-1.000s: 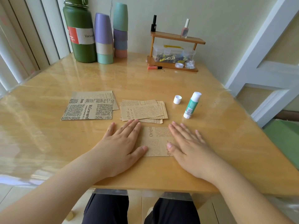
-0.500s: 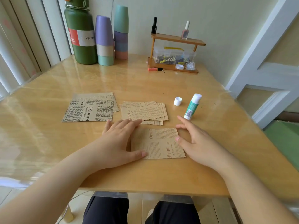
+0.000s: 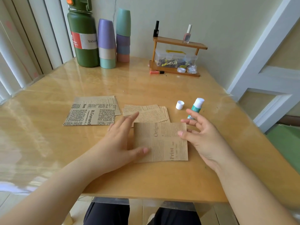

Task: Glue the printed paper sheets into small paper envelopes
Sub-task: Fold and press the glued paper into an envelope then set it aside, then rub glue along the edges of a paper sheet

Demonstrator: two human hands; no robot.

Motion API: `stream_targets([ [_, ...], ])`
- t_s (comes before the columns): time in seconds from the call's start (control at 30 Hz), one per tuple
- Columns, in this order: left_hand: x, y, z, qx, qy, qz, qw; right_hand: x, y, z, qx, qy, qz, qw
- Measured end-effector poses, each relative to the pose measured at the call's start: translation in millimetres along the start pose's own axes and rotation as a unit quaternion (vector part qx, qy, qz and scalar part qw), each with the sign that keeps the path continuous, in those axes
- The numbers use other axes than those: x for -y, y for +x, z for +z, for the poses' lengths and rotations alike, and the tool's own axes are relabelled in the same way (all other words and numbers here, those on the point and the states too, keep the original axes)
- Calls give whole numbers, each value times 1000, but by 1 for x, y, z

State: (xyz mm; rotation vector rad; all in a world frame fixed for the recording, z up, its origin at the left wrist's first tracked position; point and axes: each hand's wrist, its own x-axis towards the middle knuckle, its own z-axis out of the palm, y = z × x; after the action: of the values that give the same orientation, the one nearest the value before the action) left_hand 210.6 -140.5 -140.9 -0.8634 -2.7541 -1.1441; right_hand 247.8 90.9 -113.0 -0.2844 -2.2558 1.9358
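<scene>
Beside folded sheet (image 3: pixel 160 142), paper stack (image 3: pixel 146 113), cap (image 3: pixel 179 105), glue stick (image 3: pixel 196 106), left hand (image 3: pixel 120 143) flat, right hand (image 3: pixel 203 137) fingers loose, holding nothing

Both forearms are reaching in from the near edge, bare, angling toward each other. Left hand (image 3: pixel 120 140) is lying palm down, fingers straight and together pointing forward and right, thumb (image 3: pixel 141 151) splayed out to the right and pressing flat on the folded paper sheet (image 3: pixel 164 143). Right hand (image 3: pixel 204 135) is hovering with wrist raised, palm facing left, fingers loosely spread and slightly bent, index finger (image 3: pixel 190 113) extended forward. Its thumb tip is touching the sheet's right edge. Neither hand is gripping anything.
</scene>
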Motion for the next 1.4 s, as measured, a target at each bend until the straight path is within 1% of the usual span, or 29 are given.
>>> stream_targets([
  [0.07, -4, 4, -5, -60, -124, -46, 989, 4, 0, 1, 3, 70, 0, 998],
  [0.1, -6, 6, -9, -74, -204, -80, 973, 7, 0, 2, 6, 99, -2, 995],
  [0.17, -8, 8, -16, -72, -355, -130, 923, 13, 2, 8, 14, 143, -4, 990],
  [0.2, -9, 9, -21, -65, -392, -142, 906, 15, 3, 12, 17, 159, -5, 987],
  [0.23, -8, 8, -24, -64, -408, -149, 899, 15, 5, 16, 20, 169, -5, 985],
  [0.33, 3, 6, -35, -105, -403, -172, 893, 17, 13, 32, 23, 157, -7, 987],
  [0.37, 9, 5, -41, -127, -395, -186, 890, 17, 17, 37, 22, 134, -15, 991],
  [0.43, 26, 4, -58, -171, -366, -214, 890, 16, 25, 44, 21, 36, -46, 998],
  [0.53, 57, 3, -85, -219, -308, -252, 891, 13, 38, 51, 48, -137, -92, 985],
  [0.6, 74, 3, -97, -232, -280, -279, 889, 12, 47, 54, 75, -273, -106, 953],
  [0.67, 83, 3, -101, -230, -217, -308, 897, 14, 54, 58, 116, -405, -109, 900],
  [0.7, 86, 3, -102, -226, -175, -315, 905, 14, 57, 61, 140, -445, -111, 877],
  [0.73, 88, 2, -101, -221, -126, -318, 914, 14, 59, 64, 161, -467, -113, 862],
  [0.8, 89, 1, -99, -200, -16, -307, 930, 14, 64, 71, 186, -484, -123, 846],
  [0.83, 89, 0, -97, -192, 44, -297, 934, 14, 66, 73, 190, -489, -125, 842],
  [0.9, 86, -1, -93, -190, 165, -264, 931, 14, 68, 75, 189, -497, -120, 838],
  [0.97, 74, -1, -86, -186, 231, -208, 932, 14, 68, 75, 176, -496, -121, 842],
  [1.03, 55, 1, -77, -146, 224, -135, 954, 12, 65, 74, 153, -502, -133, 841],
  [1.1, 38, 7, -65, -86, 195, -60, 975, 10, 62, 74, 131, -533, -154, 821],
  [1.13, 30, 12, -58, -62, 193, -26, 979, 9, 62, 74, 122, -543, -165, 814],
  [1.2, 20, 23, -45, -31, 204, 21, 978, 8, 61, 74, 106, -541, -184, 814],
  [1.3, 17, 40, -29, -7, 222, 19, 975, 7, 61, 75, 88, -541, -206, 811],
  [1.33, 17, 44, -26, -12, 233, 19, 972, 6, 61, 75, 89, -546, -210, 806],
  [1.4, 17, 48, -22, -43, 249, 26, 967, 5, 58, 73, 93, -547, -218, 803],
])
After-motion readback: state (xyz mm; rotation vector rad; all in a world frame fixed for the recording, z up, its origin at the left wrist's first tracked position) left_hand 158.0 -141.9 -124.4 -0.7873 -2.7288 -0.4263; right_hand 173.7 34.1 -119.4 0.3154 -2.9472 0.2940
